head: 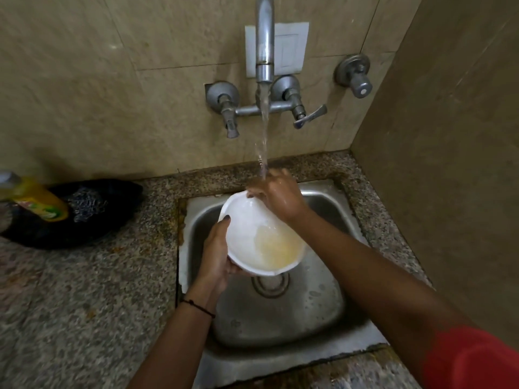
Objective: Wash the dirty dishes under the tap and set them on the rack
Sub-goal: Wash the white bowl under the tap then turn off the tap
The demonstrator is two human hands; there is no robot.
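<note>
A white bowl (247,226) with yellowish water pooled in it is held tilted over the steel sink (323,304). My left hand (216,254) grips its near left rim from below. My right hand (276,195) rests on the far rim, fingers in the bowl, under the stream of water running from the tap (264,51). No rack is in view.
A yellow dish soap bottle (36,197) lies on the granite counter (84,304) at the left beside a black bag holding a steel scrubber (85,203). Tap handles (307,116) stick out of the tiled wall. A side wall closes in the right.
</note>
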